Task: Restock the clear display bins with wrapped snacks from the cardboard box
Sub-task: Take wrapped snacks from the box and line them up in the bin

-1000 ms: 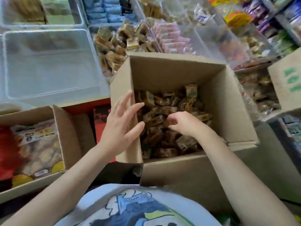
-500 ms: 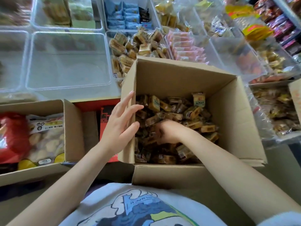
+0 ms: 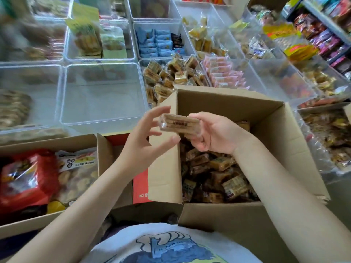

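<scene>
The right hand (image 3: 214,135), a second ago buried among the snacks in the cardboard box (image 3: 281,133), is now raised above its left wall, fingers curled around a wrapped snack (image 3: 180,123). The left hand (image 3: 146,137) has let go of that wall and hovers spread, fingertips beside the snack's end.

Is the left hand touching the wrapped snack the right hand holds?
Cannot tell. In the head view the left hand has spread fingers right at the wrapped snack gripped by the right hand; no clear gap.
</scene>
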Demonstrator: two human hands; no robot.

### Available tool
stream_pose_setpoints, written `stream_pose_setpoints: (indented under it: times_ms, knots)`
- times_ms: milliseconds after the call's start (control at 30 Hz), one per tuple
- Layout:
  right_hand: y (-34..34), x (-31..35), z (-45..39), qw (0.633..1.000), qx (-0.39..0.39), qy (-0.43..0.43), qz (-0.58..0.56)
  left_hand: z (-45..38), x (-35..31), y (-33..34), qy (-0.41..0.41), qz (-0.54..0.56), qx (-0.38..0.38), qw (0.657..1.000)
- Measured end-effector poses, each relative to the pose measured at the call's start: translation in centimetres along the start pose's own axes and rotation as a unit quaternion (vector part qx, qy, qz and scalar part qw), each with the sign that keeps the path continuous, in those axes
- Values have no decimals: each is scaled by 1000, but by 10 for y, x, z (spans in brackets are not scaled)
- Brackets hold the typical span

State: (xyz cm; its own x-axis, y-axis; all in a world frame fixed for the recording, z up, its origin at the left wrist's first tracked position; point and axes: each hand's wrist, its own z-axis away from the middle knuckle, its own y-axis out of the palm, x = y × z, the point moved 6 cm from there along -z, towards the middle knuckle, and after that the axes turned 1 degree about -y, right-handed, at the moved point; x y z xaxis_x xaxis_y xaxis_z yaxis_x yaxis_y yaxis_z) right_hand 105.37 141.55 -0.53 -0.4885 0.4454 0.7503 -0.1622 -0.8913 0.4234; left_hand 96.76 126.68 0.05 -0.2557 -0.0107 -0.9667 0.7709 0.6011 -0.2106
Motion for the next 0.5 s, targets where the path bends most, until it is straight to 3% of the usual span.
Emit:
stream_pose_setpoints:
  times_ms: [100,333,500]
  knots:
    - [35,0,-30,999,-11,35,27,-1,1,-42,-58,69,-50,995]
    - [101,-16,-128,990,-56,75,108,18,72,-151,-234,52,-133,962]
    - [141,-31,-203,981,-98,111,129,36,119,-227,-266,-6,-159,951]
